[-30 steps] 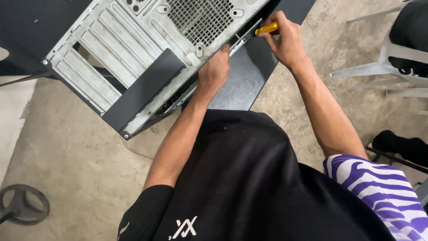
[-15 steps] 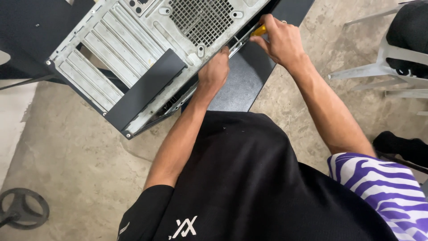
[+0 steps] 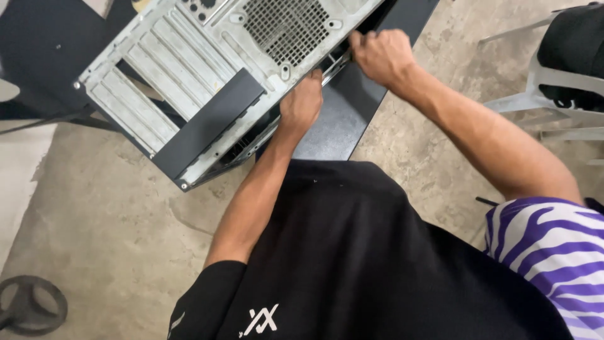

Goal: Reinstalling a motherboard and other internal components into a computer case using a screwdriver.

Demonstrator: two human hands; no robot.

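Left hand (image 3: 302, 104) clamps the PC case (image 3: 207, 69) rear edge to steady it — right hand (image 3: 380, 56), grip fisted at the case's side opening, contents hidden.

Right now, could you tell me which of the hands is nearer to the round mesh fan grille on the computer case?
Left. The left hand grips the case edge just below the fan grille; the right hand sits farther off to its right, at the case's side.
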